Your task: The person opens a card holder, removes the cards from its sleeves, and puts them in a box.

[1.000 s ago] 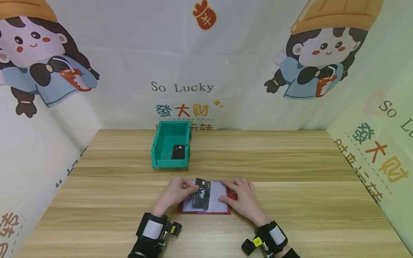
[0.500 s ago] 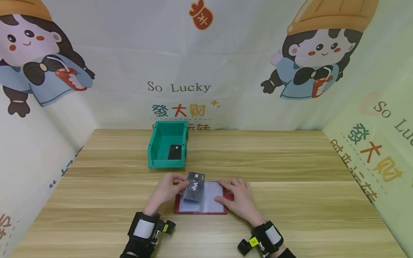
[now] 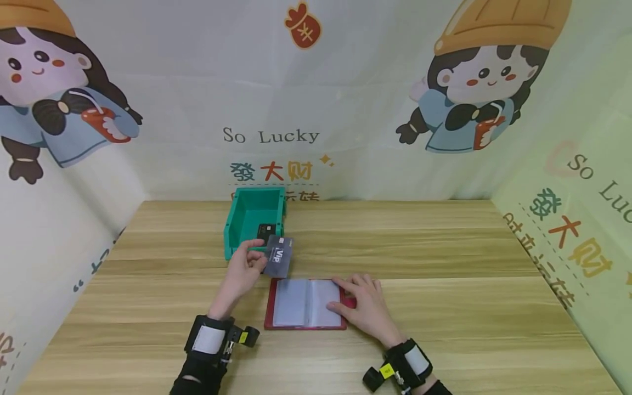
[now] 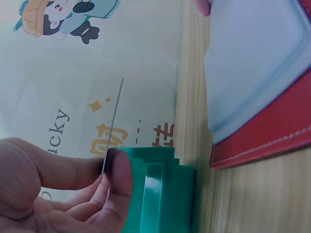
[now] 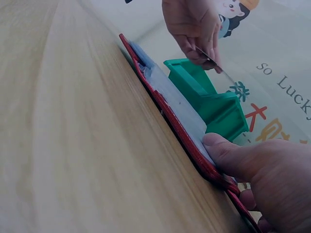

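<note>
My left hand [image 3: 245,267] pinches a dark grey VIP card [image 3: 278,258] between thumb and fingers. The card overlaps the front edge of a green bin [image 3: 230,236] in the head view; edge-on in the left wrist view, it shows as a thin line above the fingertips. A black card [image 3: 266,231] lies inside the bin. On the table, a red card holder [image 3: 269,307] lies open with clear plastic sleeves facing up. My right hand [image 3: 367,310] grips its right side, the thumb [image 5: 226,150] on the sleeve and the other fingers at the edge.
The wooden table [image 3: 444,263] meets a printed cloth backdrop [image 3: 365,109] at the back and both sides. The bin stands near the back edge, left of centre. Both wrists wear black straps with small cameras.
My left hand has lifted the VIP card off the card holder's left sleeve and carried it forward and left to the bin's front. The right hand stays on the holder.
</note>
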Motion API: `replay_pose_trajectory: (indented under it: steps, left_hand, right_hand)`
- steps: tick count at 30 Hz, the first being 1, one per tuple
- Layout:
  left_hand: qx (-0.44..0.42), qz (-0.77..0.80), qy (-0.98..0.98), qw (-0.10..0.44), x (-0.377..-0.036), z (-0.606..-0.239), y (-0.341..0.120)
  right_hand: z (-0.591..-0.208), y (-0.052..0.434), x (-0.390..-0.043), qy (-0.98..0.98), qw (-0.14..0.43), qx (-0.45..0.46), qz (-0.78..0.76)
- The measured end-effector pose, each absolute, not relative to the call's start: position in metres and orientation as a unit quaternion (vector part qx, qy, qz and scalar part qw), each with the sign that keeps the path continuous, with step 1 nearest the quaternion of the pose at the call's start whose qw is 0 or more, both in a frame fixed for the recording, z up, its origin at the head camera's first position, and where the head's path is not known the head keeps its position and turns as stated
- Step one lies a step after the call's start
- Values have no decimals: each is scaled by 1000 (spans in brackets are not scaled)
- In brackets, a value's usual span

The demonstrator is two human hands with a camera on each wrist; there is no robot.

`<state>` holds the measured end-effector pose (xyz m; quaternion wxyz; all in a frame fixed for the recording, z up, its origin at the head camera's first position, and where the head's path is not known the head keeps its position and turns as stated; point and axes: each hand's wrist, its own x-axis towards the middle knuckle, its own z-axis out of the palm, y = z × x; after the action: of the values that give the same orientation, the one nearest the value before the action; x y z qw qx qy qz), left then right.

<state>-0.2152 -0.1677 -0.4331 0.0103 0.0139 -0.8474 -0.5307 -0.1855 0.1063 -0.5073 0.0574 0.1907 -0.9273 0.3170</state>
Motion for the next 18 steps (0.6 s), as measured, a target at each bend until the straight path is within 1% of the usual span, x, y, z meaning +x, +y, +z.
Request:
replay_pose_trajectory:
  steps: [5,9,18]
  left_hand:
    - [35,-546,-834,66,-223,-434,-173]
    - [49,-540,-835,93,-231,-436,-178]
    - [90,-512,-849,98,-244,-434,-182]
  right_hand:
    - [-508,107,-185,-928,58,189,316]
    - [-507,107,-185,-929,58,188,313]
    - [-507,107,-186,-930,65,193,306]
